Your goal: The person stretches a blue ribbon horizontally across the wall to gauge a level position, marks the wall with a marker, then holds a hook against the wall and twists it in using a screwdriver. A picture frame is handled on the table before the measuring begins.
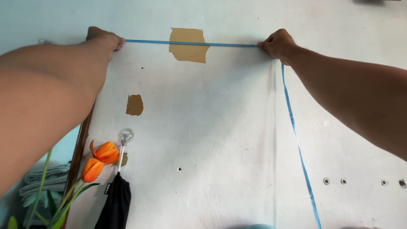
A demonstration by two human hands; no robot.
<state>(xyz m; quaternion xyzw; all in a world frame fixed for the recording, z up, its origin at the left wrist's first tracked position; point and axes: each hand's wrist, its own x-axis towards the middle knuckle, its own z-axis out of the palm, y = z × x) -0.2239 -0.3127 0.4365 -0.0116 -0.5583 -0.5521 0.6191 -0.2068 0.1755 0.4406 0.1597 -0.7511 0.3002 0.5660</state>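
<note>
Nearest the camera, two bare forearms are seen reaching up and outward toward a wall. At the lower left, two orange tulips (99,160) on long green stems are seen, their petals smooth and cupped, with folded grey towels (44,180) stacked behind them. Just beside the blooms a black fabric pouch (115,203) is hung by its cord from a clear round suction hook (125,136).

Farther off, the left hand (104,40) is closed, its fingers curled around one end of a thin blue ribbon (190,43), which is pressed against the wall. The right hand (277,43) is likewise closed, the ribbon being pinched in its fingertips. Between the two hands the ribbon is drawn taut in a straight, level line; from the right hand the remainder is left hanging down the wall, a narrow glossy strip that slants to the lower right.

Behind everything, the white painted wall (212,127) is seen to be rough and scuffed. Two irregular tan patches of bare plaster (188,44) are exposed where paint has flaked, the larger one being crossed by the ribbon. Small screw holes (326,181) are dotted along the lower right.
</note>
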